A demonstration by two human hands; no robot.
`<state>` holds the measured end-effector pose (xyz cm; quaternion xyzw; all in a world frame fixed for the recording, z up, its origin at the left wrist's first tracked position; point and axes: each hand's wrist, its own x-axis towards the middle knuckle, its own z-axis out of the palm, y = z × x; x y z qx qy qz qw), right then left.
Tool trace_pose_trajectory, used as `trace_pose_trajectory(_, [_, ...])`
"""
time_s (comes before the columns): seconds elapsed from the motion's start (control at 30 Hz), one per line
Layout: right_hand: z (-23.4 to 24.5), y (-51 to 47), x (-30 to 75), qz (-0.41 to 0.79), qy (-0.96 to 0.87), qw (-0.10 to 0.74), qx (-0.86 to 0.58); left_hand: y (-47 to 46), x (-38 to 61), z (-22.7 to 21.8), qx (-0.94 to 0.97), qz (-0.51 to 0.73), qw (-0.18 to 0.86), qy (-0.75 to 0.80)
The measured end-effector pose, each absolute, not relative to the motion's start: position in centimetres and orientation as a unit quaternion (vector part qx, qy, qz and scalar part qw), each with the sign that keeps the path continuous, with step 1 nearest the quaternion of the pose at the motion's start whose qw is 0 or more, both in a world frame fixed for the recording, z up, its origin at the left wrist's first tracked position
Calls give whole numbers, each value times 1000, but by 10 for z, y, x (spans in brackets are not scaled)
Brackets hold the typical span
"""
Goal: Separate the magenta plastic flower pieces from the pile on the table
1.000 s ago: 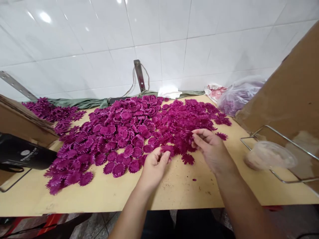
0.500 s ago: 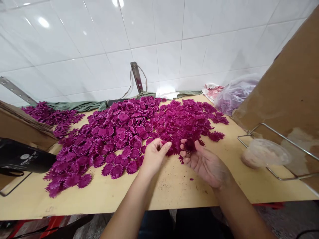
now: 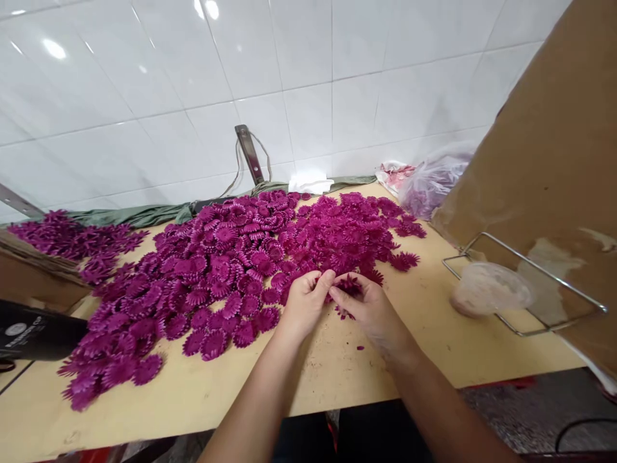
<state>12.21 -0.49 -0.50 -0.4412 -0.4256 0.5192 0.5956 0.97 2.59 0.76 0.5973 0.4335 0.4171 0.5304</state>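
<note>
My left hand (image 3: 305, 302) is closed in a pinch, thumb against forefinger, and what lies between the fingertips is hidden. Its tips meet those of my right hand (image 3: 373, 315), whose fingers curl round a dark purple artificial flower head (image 3: 349, 285). Just beyond both hands lies a heap of flat, frilled purple flower heads (image 3: 342, 228). To the left, a bigger pile of cupped purple flower heads (image 3: 216, 257) spreads over the pale tabletop (image 3: 332, 379).
Star-shaped purple pieces (image 3: 67, 235) lie at the far left near a black cup (image 3: 38, 331). On the right stand a cardboard panel (image 3: 544, 154), a wire frame (image 3: 544, 273) and a clear plastic tub (image 3: 491, 289). A plastic bag (image 3: 434, 186) rests against the tiled wall (image 3: 308, 83).
My right hand has turned over and moved left, bringing its fingertips to those of my left hand. The left hand stays pinched. The whole view has shifted slightly.
</note>
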Motion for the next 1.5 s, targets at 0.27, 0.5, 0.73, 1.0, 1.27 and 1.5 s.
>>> trace_pose_trajectory(0.27, [3, -4, 126, 351, -490, 595, -532, 26, 3, 10, 611, 428, 504, 436])
trace_pose_trajectory(0.5, [6, 15, 158, 321, -395, 646, -569, 38, -16, 25, 572, 500, 442, 477])
trace_pose_trajectory(0.73, [10, 5, 140, 511, -389, 615, -457, 27, 11, 28, 592, 406, 567, 403])
trace_pose_trajectory(1.0, [3, -2, 136, 586, -391, 563, -432, 28, 8, 12, 538, 453, 575, 418])
trace_pose_trajectory(1.27, [1, 2, 133, 534, -407, 585, -455, 24, 2, 8, 577, 436, 536, 436])
trace_pose_trajectory(1.5, [-3, 7, 126, 579, -422, 546, -434, 22, -1, 6, 532, 434, 596, 416])
